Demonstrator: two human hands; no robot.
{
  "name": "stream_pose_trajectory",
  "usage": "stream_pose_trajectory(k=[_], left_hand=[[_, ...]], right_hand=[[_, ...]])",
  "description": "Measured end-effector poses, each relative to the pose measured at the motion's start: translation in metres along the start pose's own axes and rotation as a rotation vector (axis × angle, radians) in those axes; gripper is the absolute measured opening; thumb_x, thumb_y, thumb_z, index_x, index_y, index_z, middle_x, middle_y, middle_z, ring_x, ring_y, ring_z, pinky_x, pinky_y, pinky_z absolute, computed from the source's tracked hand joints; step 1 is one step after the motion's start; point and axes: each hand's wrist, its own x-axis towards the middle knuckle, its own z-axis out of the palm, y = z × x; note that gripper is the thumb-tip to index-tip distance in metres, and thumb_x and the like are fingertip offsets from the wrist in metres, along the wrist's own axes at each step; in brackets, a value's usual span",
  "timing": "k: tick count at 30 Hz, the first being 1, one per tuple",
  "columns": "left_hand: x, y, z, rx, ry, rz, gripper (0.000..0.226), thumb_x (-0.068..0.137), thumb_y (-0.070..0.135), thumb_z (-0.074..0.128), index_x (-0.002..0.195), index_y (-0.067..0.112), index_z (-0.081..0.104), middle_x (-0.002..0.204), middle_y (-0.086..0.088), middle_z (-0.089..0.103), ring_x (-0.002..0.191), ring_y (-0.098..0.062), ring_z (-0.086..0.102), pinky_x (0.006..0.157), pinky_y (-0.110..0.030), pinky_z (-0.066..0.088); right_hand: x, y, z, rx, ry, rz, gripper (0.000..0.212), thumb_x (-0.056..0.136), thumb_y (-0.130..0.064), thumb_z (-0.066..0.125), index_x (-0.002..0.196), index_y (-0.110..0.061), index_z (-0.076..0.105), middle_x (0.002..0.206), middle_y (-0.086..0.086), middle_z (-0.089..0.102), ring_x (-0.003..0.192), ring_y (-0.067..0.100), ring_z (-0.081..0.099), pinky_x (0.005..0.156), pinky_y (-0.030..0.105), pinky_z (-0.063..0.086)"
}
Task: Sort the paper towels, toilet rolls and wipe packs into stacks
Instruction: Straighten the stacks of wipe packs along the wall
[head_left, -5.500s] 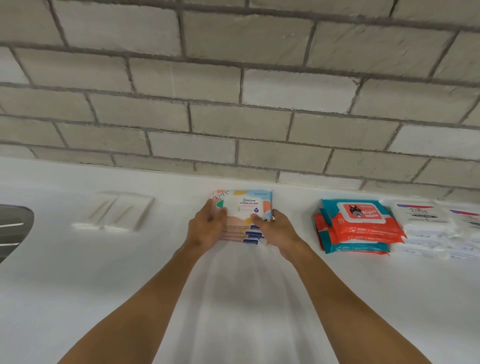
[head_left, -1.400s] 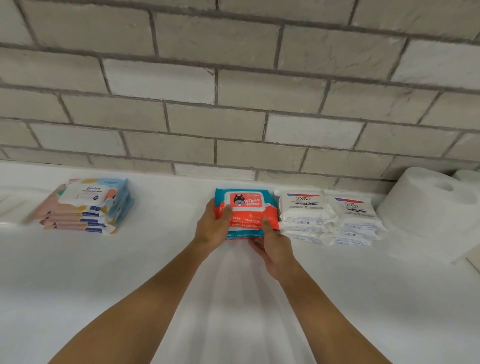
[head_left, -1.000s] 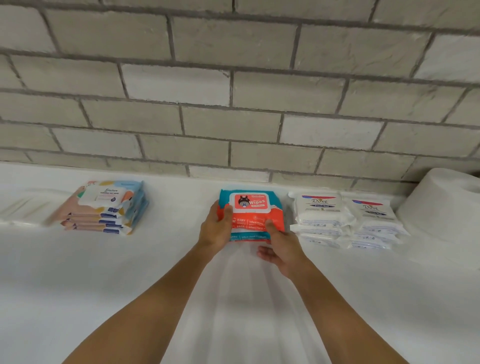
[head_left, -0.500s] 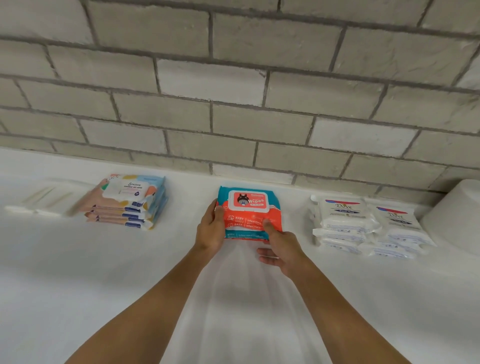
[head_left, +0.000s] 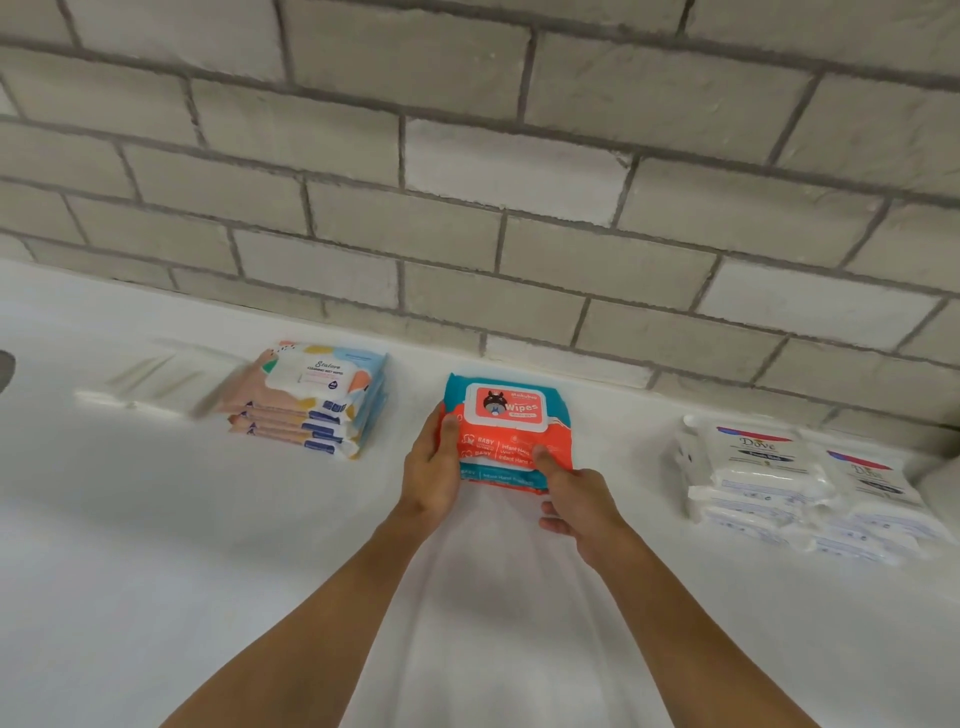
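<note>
A stack of orange and teal wipe packs (head_left: 506, 431) sits on the white counter (head_left: 156, 545) near the wall. My left hand (head_left: 432, 470) grips the stack's left side, thumb on top. My right hand (head_left: 576, 499) holds its front right corner, thumb pressed on the top pack, fingers curled below. To the left stands a stack of pastel wipe packs (head_left: 311, 397). At the right lie two side-by-side stacks of white wipe packs (head_left: 800, 483).
A grey brick wall (head_left: 467, 182) runs behind the counter. Flat white packets (head_left: 150, 382), blurred, lie left of the pastel stack. A dark sink edge (head_left: 4, 369) shows at the far left. A white object's edge (head_left: 943, 480) peeks in at the right.
The orange and teal stack has slid left, away from the white packs, with both hands on it. The view has shifted left, and the big white roll has nearly left the frame.
</note>
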Motion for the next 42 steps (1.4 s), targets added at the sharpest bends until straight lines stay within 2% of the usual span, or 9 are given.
stream_pose_trajectory(k=[10, 20, 25, 30, 32, 34, 37, 39, 42], left_hand=[[0.013, -0.008, -0.027, 0.008, 0.014, 0.014, 0.047, 0.101, 0.046, 0.029, 0.141, 0.028, 0.043, 0.124, 0.004, 0.063, 0.097, -0.007, 0.067, 0.068, -0.013, 0.055], [0.018, -0.005, -0.040, 0.006, 0.017, 0.013, 0.039, 0.104, 0.038, 0.028, 0.135, 0.023, 0.048, 0.113, 0.005, 0.064, 0.093, -0.006, 0.066, 0.066, -0.010, 0.054], [0.017, -0.001, -0.044, -0.005, 0.030, -0.003, 0.027, 0.104, 0.037, 0.029, 0.124, 0.032, 0.048, 0.101, 0.016, 0.063, 0.086, -0.003, 0.067, 0.061, -0.009, 0.052], [0.014, 0.004, -0.046, -0.008, 0.006, -0.016, 0.024, 0.104, 0.036, 0.030, 0.121, 0.035, 0.047, 0.100, 0.018, 0.062, 0.081, 0.004, 0.067, 0.061, -0.008, 0.051], [0.012, 0.007, -0.048, -0.020, -0.001, -0.018, 0.021, 0.105, 0.034, 0.031, 0.114, 0.037, 0.049, 0.098, 0.019, 0.061, 0.078, 0.010, 0.066, 0.060, -0.007, 0.050], [0.011, 0.009, -0.051, -0.028, 0.003, -0.021, 0.019, 0.105, 0.034, 0.032, 0.109, 0.041, 0.048, 0.099, 0.020, 0.059, 0.078, 0.009, 0.066, 0.059, -0.006, 0.049], [0.005, 0.010, -0.055, -0.038, 0.022, -0.027, 0.026, 0.104, 0.036, 0.032, 0.126, 0.037, 0.044, 0.105, 0.020, 0.058, 0.087, 0.002, 0.063, 0.062, -0.007, 0.051], [-0.001, 0.009, -0.058, -0.052, 0.045, -0.022, 0.036, 0.103, 0.038, 0.033, 0.136, 0.030, 0.044, 0.113, 0.014, 0.058, 0.097, -0.004, 0.063, 0.068, -0.012, 0.054], [-0.011, 0.005, -0.063, -0.078, 0.065, -0.012, 0.038, 0.102, 0.038, 0.035, 0.137, 0.030, 0.046, 0.123, 0.009, 0.056, 0.106, -0.008, 0.062, 0.083, -0.022, 0.053]], right_hand=[[-0.006, -0.008, 0.024, -0.053, -0.017, -0.044, 0.043, 0.088, -0.062, 0.051, 0.105, -0.023, 0.046, 0.106, 0.000, 0.056, 0.097, 0.021, 0.060, 0.081, 0.033, 0.053], [-0.009, -0.015, 0.035, -0.085, -0.017, -0.033, 0.042, 0.090, -0.061, 0.049, 0.105, -0.022, 0.045, 0.104, -0.001, 0.054, 0.094, 0.018, 0.055, 0.082, 0.032, 0.050], [-0.009, -0.016, 0.039, -0.106, -0.033, -0.049, 0.039, 0.091, -0.062, 0.047, 0.102, -0.024, 0.045, 0.091, -0.005, 0.052, 0.070, 0.013, 0.052, 0.077, 0.028, 0.047], [-0.012, -0.014, 0.037, -0.101, -0.042, -0.056, 0.039, 0.091, -0.062, 0.045, 0.104, -0.025, 0.045, 0.099, -0.003, 0.053, 0.067, 0.011, 0.049, 0.077, 0.027, 0.046], [-0.013, -0.013, 0.037, -0.090, -0.035, -0.057, 0.043, 0.090, -0.063, 0.046, 0.108, -0.025, 0.047, 0.103, -0.002, 0.055, 0.073, 0.012, 0.053, 0.078, 0.029, 0.046], [-0.013, -0.010, 0.037, -0.066, -0.016, -0.065, 0.057, 0.087, -0.065, 0.047, 0.123, -0.021, 0.050, 0.116, 0.001, 0.059, 0.093, 0.016, 0.059, 0.083, 0.033, 0.049], [-0.015, -0.006, 0.039, -0.016, 0.027, -0.080, 0.076, 0.083, -0.067, 0.050, 0.142, -0.020, 0.040, 0.136, 0.006, 0.055, 0.117, 0.024, 0.057, 0.097, 0.041, 0.051], [-0.019, -0.003, 0.039, -0.019, 0.044, -0.106, 0.081, 0.082, -0.069, 0.050, 0.146, -0.022, 0.034, 0.141, 0.006, 0.051, 0.123, 0.027, 0.054, 0.102, 0.047, 0.049], [-0.026, 0.003, 0.039, -0.040, 0.052, -0.147, 0.082, 0.083, -0.068, 0.049, 0.149, -0.023, 0.030, 0.146, 0.007, 0.047, 0.128, 0.029, 0.051, 0.103, 0.050, 0.047]])
